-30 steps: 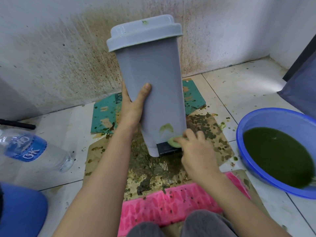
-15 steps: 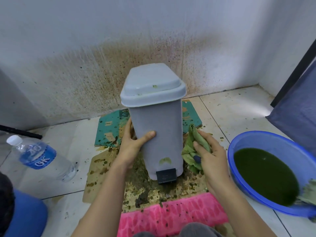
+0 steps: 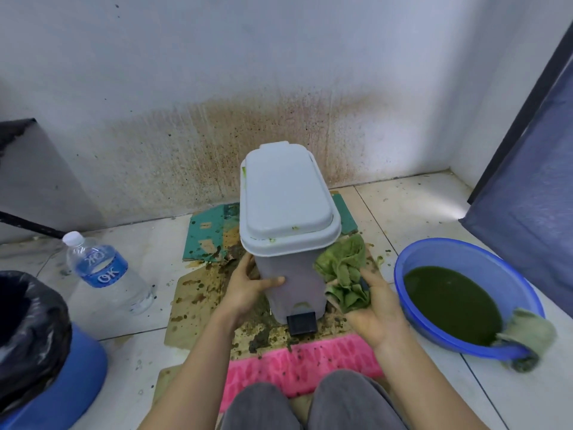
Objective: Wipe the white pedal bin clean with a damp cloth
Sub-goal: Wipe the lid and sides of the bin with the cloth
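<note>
Two neighbours flank the bin (image 3: 288,193): bottle (image 3: 105,271) left, basin (image 3: 483,259) right.

Item 1: plastic water bottle (image 3: 107,274), on the floor at about nine o'clock from the white pedal bin (image 3: 288,212). On its blue label (image 3: 104,268) I read "OK" in white letters. The same two letters showed again just above, mirrored, seen through the clear bottle.

Item 2: teal cardboard (image 3: 206,231), at ten o'clock from the bin. It bore small print I could not read.
</note>
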Motion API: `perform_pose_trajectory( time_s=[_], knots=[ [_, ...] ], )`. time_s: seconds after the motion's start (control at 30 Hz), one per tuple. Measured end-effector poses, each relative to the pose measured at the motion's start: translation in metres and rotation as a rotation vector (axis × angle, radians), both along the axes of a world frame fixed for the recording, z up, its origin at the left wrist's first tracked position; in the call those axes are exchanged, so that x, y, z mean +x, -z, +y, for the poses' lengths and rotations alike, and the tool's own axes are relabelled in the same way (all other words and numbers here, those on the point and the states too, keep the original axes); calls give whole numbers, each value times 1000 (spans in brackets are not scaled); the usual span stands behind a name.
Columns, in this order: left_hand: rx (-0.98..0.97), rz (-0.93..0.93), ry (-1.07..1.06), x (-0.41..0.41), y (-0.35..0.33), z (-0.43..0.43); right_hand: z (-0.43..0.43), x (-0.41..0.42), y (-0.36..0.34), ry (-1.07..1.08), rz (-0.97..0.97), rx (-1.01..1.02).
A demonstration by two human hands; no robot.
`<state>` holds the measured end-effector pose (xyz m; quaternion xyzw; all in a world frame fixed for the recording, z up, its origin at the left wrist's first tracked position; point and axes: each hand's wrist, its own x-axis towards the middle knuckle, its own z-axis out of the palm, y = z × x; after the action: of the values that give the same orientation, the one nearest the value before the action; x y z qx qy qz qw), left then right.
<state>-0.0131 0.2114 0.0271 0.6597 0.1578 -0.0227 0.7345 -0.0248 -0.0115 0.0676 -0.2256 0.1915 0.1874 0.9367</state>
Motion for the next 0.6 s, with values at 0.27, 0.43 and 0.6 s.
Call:
perform_pose_trajectory(
  time_s=[0.27,0.43,0.6],
  knots=[
    [370,58,-476,-28,-40,-20,0,-32,-14,-52,-87,235],
    [238,-254,-247,-73,-71,-67,3,-46,-29,-90,-191,258],
    [205,-296,9,-85,-110,-94,-8,-52,-45,-153,-231,141]
  ],
)
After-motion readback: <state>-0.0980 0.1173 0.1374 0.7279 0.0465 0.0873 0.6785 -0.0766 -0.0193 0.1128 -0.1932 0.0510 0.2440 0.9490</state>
